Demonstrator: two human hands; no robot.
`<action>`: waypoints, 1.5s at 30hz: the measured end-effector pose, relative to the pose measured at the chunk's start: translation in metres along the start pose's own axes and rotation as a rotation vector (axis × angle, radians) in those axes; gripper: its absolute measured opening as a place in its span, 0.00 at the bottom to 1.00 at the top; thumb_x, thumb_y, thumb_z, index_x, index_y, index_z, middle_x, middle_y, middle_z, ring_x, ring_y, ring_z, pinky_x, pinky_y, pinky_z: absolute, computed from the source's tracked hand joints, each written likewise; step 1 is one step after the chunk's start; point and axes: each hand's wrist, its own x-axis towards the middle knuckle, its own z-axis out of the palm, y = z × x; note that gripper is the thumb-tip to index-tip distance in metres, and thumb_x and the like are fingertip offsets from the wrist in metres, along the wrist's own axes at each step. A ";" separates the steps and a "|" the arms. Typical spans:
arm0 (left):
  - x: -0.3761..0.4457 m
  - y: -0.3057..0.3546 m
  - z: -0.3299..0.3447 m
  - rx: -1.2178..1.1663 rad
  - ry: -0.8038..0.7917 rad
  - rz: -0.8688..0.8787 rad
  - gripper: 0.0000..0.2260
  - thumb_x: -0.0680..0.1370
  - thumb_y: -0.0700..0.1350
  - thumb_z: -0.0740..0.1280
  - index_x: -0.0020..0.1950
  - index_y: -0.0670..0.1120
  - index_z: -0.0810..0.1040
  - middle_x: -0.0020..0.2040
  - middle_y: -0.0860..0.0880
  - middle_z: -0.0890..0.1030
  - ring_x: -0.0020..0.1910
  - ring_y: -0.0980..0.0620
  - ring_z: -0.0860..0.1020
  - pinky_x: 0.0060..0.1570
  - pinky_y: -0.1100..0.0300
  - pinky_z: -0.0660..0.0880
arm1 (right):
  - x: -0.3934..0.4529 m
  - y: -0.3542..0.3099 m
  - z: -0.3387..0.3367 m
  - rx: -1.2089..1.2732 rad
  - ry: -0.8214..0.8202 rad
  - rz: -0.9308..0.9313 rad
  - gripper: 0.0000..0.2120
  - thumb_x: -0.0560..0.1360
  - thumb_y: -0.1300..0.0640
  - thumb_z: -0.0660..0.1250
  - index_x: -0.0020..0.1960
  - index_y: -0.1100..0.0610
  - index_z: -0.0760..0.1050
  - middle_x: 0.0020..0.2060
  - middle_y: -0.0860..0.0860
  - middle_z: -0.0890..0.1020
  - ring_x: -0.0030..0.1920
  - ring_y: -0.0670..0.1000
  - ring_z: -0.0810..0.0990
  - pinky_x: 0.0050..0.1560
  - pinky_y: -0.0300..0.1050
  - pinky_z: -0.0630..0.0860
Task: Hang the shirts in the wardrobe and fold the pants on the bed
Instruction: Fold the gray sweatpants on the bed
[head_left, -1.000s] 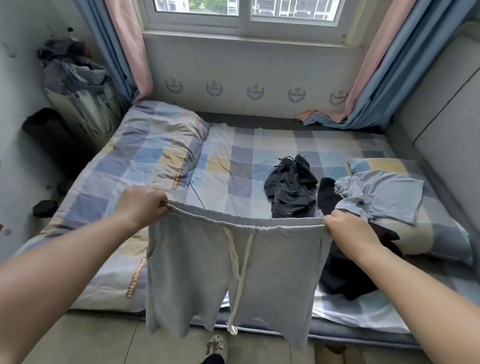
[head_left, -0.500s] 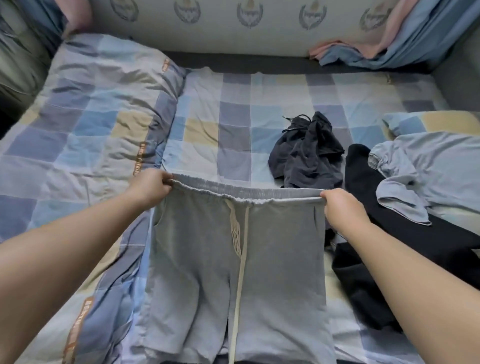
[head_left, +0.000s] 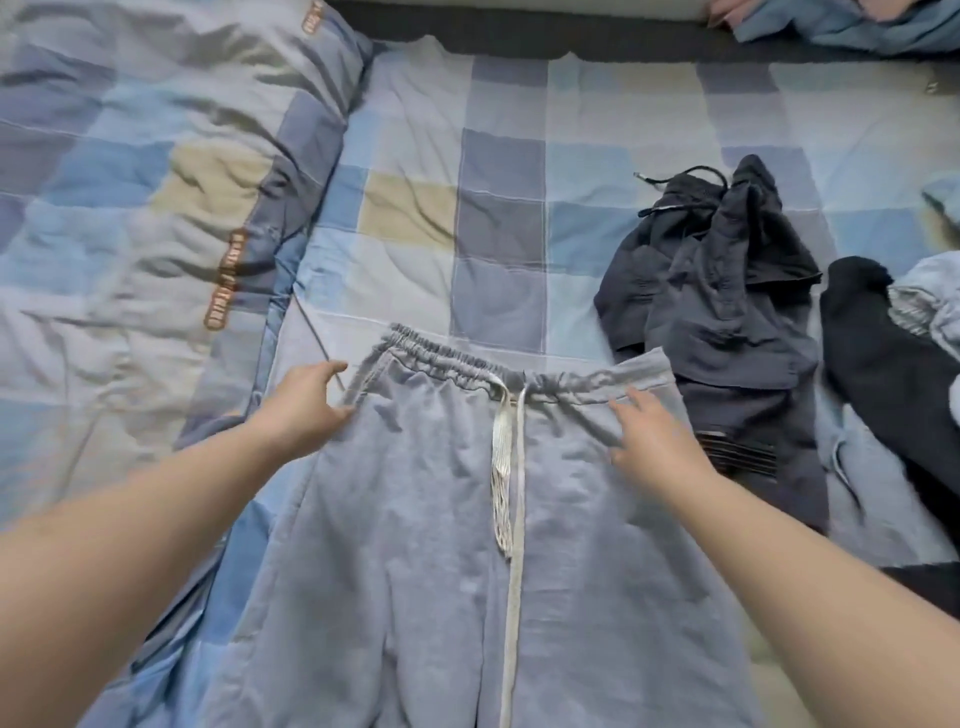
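Bed carries our grey shorts, spread flat. Our left hand touches their waistband's left corner, fingers seemingly loose, though blurred. Our right hand rests spread on the right hip, beside dark shorts.

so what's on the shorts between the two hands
In the head view, the white drawstring hangs down the grey shorts between the left hand and the right hand, below the gathered waistband.
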 end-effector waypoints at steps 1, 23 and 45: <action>-0.006 -0.014 0.007 0.012 -0.027 -0.020 0.26 0.75 0.39 0.69 0.72 0.40 0.68 0.69 0.40 0.71 0.67 0.43 0.72 0.65 0.53 0.68 | -0.001 -0.014 0.011 0.015 -0.021 -0.039 0.26 0.77 0.59 0.62 0.74 0.55 0.61 0.76 0.53 0.57 0.72 0.57 0.63 0.67 0.50 0.67; -0.085 -0.148 0.113 0.237 -0.221 0.021 0.43 0.74 0.48 0.71 0.77 0.62 0.43 0.79 0.47 0.46 0.76 0.44 0.54 0.70 0.51 0.64 | 0.055 -0.281 0.141 -0.091 -0.153 -0.311 0.33 0.77 0.37 0.57 0.77 0.42 0.47 0.69 0.64 0.61 0.67 0.64 0.65 0.63 0.54 0.67; -0.214 -0.045 0.119 -0.070 -0.076 0.384 0.26 0.69 0.46 0.55 0.67 0.48 0.72 0.59 0.48 0.79 0.54 0.56 0.76 0.50 0.70 0.70 | 0.006 -0.168 0.081 0.590 0.090 -0.165 0.35 0.77 0.49 0.65 0.76 0.61 0.53 0.76 0.54 0.55 0.76 0.51 0.55 0.71 0.42 0.55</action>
